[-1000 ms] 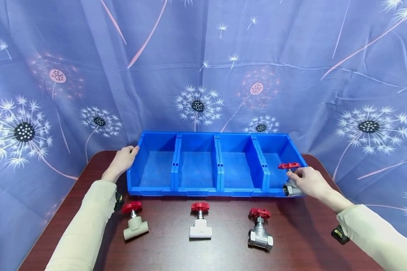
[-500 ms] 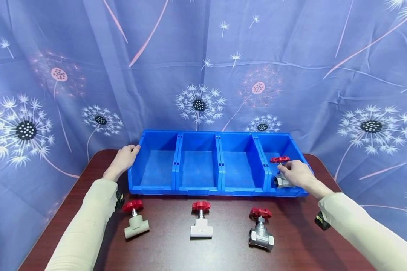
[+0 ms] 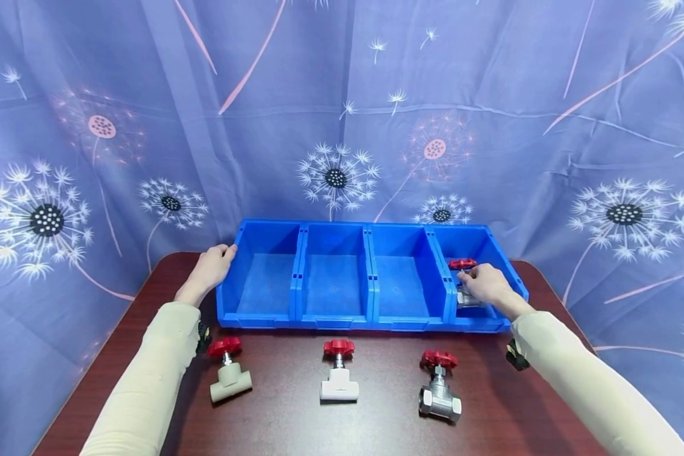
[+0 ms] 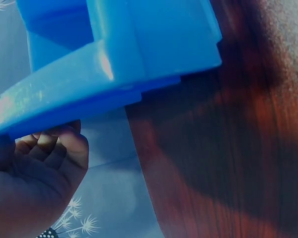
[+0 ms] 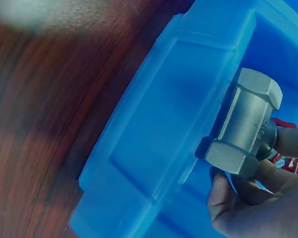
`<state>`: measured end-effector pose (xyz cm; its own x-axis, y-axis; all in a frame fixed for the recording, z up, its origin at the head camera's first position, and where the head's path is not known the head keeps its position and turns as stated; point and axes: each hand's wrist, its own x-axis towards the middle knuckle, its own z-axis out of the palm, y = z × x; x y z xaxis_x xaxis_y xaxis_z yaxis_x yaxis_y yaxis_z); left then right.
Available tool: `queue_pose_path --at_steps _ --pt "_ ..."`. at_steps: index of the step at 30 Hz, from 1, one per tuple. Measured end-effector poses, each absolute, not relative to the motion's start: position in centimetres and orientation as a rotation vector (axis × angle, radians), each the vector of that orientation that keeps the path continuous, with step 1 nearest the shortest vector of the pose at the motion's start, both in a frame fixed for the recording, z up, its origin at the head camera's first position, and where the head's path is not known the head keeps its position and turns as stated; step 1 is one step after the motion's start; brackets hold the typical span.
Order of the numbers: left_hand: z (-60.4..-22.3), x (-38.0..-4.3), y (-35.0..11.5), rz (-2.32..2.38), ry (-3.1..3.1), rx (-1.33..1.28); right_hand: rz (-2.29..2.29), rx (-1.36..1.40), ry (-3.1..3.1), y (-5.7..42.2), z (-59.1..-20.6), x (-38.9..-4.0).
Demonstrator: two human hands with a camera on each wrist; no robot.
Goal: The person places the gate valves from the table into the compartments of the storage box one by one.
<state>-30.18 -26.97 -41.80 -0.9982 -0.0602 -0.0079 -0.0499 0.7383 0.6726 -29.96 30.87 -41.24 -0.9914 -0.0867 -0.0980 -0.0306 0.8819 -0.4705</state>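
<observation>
In the head view my right hand point(image 3: 487, 284) is inside the rightmost compartment of the blue storage bin point(image 3: 333, 324). It grips a metal gate valve point(image 3: 468, 299) by the stem, below the red handwheel point(image 3: 462, 263). The right wrist view shows the valve's silver body point(image 5: 245, 121) close behind the bin's front wall, with fingers point(image 5: 221, 198) curled beside it. At the bin's far left side, my left hand point(image 3: 212, 266) holds the outer wall. Its fingers point(image 4: 72, 144) bend up against the wall's underside in the left wrist view.
Three more valves with red handwheels stand in front of the bin: a beige one point(image 3: 230, 381), a white one point(image 3: 339, 385) and a metal one point(image 3: 439, 400). All rest on the dark wooden table point(image 3: 285, 430). A patterned blue curtain point(image 3: 342, 114) hangs behind.
My right hand has carried the metal valve left and inward, from over the bin's front right corner into the rightmost compartment. My left hand has stayed on the bin's side.
</observation>
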Motion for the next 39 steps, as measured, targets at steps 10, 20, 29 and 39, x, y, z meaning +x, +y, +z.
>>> queue_pose_path --at_steps 10,20,29,39 --pt "-41.9 -30.2 -26.7 -1.102 -2.899 0.097 -0.784 0.015 2.868 30.1 -41.9 -31.1" --pt "-42.0 -30.3 -26.8 -1.099 -2.895 0.1 -0.831 0.091 2.821 30.9 -42.8 -32.5" --pt "-41.8 -30.1 -27.1 -1.095 -2.888 0.106 -0.778 0.097 2.829 30.6 -43.7 -33.8" --pt "-41.9 -30.0 -26.7 -1.104 -2.895 0.106 -0.7 0.14 2.854 30.7 -43.5 -34.1"
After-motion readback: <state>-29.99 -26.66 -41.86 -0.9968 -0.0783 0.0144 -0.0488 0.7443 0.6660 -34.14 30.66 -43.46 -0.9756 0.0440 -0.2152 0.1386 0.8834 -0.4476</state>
